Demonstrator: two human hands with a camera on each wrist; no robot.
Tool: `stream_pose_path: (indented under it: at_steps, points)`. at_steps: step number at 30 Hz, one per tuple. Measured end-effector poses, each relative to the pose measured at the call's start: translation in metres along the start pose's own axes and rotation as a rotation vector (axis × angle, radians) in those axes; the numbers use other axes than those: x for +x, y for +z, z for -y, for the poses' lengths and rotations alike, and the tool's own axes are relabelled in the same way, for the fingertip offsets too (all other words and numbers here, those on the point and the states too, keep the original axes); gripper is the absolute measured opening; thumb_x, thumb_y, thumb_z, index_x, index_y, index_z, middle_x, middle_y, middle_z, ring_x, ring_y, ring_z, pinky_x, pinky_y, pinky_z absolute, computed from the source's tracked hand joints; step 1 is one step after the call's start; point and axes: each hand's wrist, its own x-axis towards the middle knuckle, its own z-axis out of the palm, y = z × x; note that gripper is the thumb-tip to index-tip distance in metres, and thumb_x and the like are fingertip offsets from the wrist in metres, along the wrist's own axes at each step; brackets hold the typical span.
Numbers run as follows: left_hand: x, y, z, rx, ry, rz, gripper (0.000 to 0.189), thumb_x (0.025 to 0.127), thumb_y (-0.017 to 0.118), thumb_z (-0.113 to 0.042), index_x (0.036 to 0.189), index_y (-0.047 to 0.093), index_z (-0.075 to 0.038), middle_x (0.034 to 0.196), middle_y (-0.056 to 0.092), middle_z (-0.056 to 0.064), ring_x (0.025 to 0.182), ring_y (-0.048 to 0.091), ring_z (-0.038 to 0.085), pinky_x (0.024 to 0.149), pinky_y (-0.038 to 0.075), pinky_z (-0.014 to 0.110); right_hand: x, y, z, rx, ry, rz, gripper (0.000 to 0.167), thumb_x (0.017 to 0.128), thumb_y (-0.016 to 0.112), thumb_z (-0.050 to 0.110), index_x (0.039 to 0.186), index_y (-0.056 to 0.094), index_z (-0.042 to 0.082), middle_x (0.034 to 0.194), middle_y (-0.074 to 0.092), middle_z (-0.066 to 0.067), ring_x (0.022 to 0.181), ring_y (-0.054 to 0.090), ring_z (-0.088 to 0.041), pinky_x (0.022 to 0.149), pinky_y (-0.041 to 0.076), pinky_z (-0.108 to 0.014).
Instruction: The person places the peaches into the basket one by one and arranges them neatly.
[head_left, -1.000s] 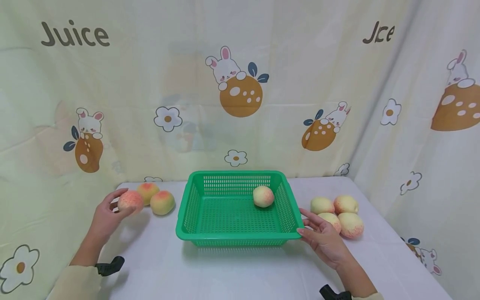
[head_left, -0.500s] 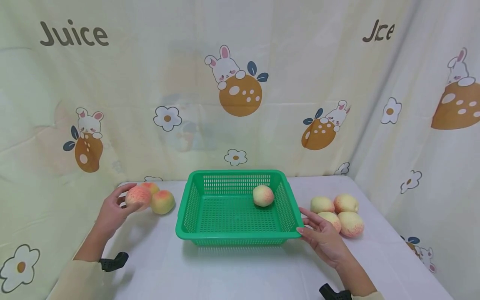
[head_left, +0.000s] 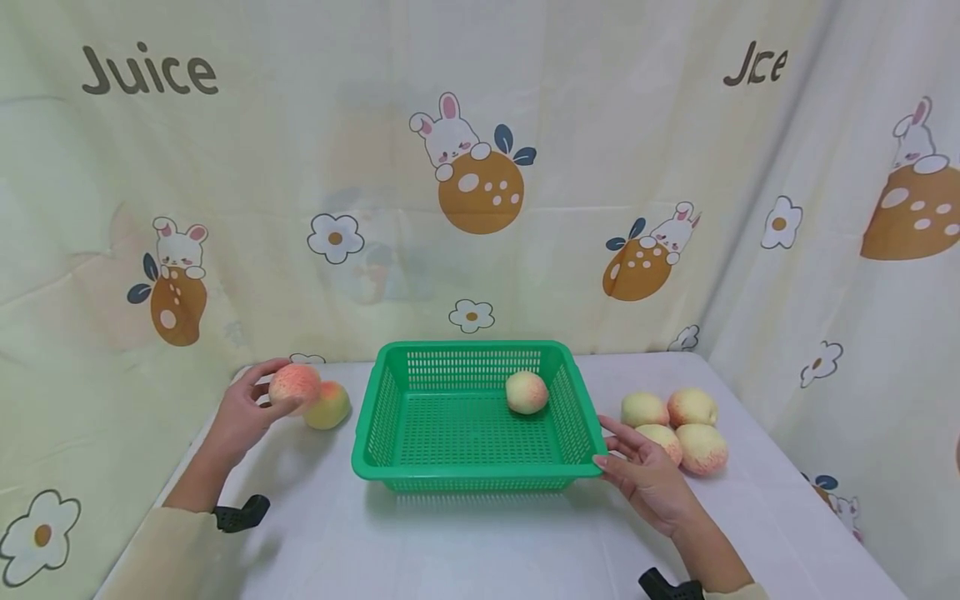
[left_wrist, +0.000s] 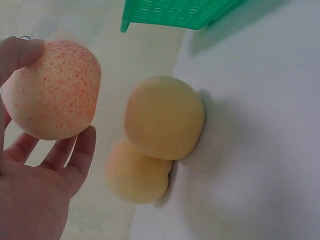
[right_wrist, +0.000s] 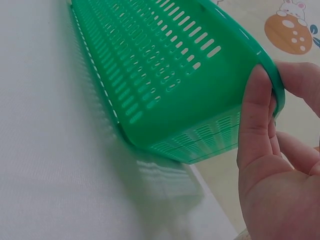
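My left hand [head_left: 243, 417] holds a pink-speckled peach [head_left: 295, 387] above the table, between thumb and fingers. Below that fruit, two yellow-green peaches rest on the cloth; the nearer peach [left_wrist: 165, 117] shows well in the left wrist view, the farther peach [left_wrist: 138, 172] beside it. The held fruit hides one of them in the head view. With thumb and fingers, my right hand [head_left: 648, 479] pinches the near right corner of a green plastic basket [head_left: 480, 472]. Inside the basket, toward the back right, sits one pale peach [head_left: 527, 392].
Several peaches [head_left: 702, 450] lie grouped right of the basket, just behind my right hand. A white cloth [head_left: 465, 550] covers the table. Printed curtains [head_left: 570, 283] hang close behind the table and along its sides.
My left hand has moved right and slightly up with the peach, closer to the basket, passing over the other left-side peaches. My right hand and the basket have stayed in place.
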Motion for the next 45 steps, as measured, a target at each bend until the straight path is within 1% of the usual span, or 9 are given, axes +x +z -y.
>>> stream_pose_path:
  at_steps: [5,17,24,29,32,35,39,42,45]
  points:
    - [0.005,0.004,-0.004,-0.006,0.001,0.023,0.075,0.095,0.073,-0.037,0.158,0.036,-0.016,0.158,0.037,0.018,0.138,0.043,0.044,0.081,0.053,0.014,0.0,0.0,-0.001,0.009,-0.006,0.009,0.064,0.099,0.059,-0.006,0.157,0.036,0.005,0.109,0.065,0.002,0.097,0.07,-0.009,0.089,0.06,-0.025]
    - [0.013,0.011,-0.015,-0.011,0.011,0.05,0.074,0.095,0.073,-0.038,0.157,0.038,-0.02,0.158,0.042,0.015,0.138,0.047,0.041,0.084,0.056,0.021,-0.001,0.003,0.0,0.019,-0.007,0.017,0.059,0.099,0.059,-0.006,0.154,0.043,0.009,0.109,0.065,0.001,0.097,0.07,-0.009,0.089,0.06,-0.025]
    - [0.016,0.016,-0.026,-0.034,0.016,0.054,0.073,0.094,0.075,-0.039,0.156,0.04,-0.022,0.155,0.045,0.015,0.134,0.049,0.039,0.084,0.057,0.023,-0.002,0.004,0.0,0.01,0.005,0.007,0.062,0.099,0.059,-0.005,0.156,0.038,0.007,0.11,0.064,0.002,0.097,0.069,-0.008,0.09,0.059,-0.024]
    - [0.02,0.022,-0.033,-0.066,0.025,0.063,0.074,0.093,0.076,-0.038,0.155,0.04,-0.019,0.153,0.047,0.016,0.133,0.049,0.037,0.085,0.056,0.02,-0.002,0.002,0.0,0.01,0.011,-0.003,0.064,0.099,0.06,-0.004,0.157,0.037,0.006,0.109,0.063,0.002,0.097,0.069,-0.008,0.089,0.06,-0.025]
    - [0.022,0.025,-0.036,-0.068,0.034,0.065,0.075,0.093,0.076,-0.037,0.156,0.04,-0.018,0.154,0.046,0.015,0.134,0.05,0.037,0.086,0.055,0.017,-0.002,0.001,0.0,0.013,0.012,-0.001,0.064,0.099,0.06,-0.004,0.157,0.037,0.007,0.11,0.063,0.003,0.097,0.069,-0.008,0.09,0.06,-0.025]
    - [0.026,0.027,-0.04,-0.067,0.039,0.061,0.073,0.093,0.077,-0.038,0.155,0.042,-0.02,0.154,0.047,0.012,0.135,0.05,0.036,0.086,0.054,0.017,-0.002,0.001,0.0,0.016,0.012,0.0,0.064,0.099,0.06,-0.004,0.157,0.036,0.007,0.109,0.064,0.003,0.097,0.069,-0.008,0.09,0.06,-0.025]
    - [0.032,0.031,-0.046,-0.071,0.063,0.06,0.071,0.092,0.077,-0.036,0.153,0.044,-0.02,0.155,0.047,0.01,0.138,0.049,0.037,0.088,0.054,0.018,-0.001,0.001,0.0,0.011,0.005,0.003,0.064,0.099,0.06,-0.004,0.158,0.036,0.006,0.109,0.064,0.002,0.096,0.069,-0.008,0.09,0.06,-0.025]
    - [0.036,0.034,-0.05,-0.081,0.082,0.067,0.069,0.093,0.077,-0.035,0.153,0.045,-0.019,0.156,0.046,0.009,0.14,0.048,0.037,0.088,0.054,0.017,-0.001,0.001,0.0,0.008,0.003,0.001,0.064,0.099,0.06,-0.004,0.158,0.036,0.006,0.109,0.064,0.002,0.096,0.069,-0.008,0.09,0.06,-0.026]
    - [0.038,0.036,-0.054,-0.09,0.087,0.079,0.068,0.093,0.077,-0.033,0.152,0.046,-0.02,0.156,0.046,0.008,0.139,0.048,0.036,0.086,0.054,0.016,0.0,0.001,-0.001,0.01,0.003,0.004,0.064,0.1,0.06,-0.003,0.158,0.035,0.006,0.109,0.063,0.002,0.097,0.069,-0.008,0.09,0.06,-0.026]
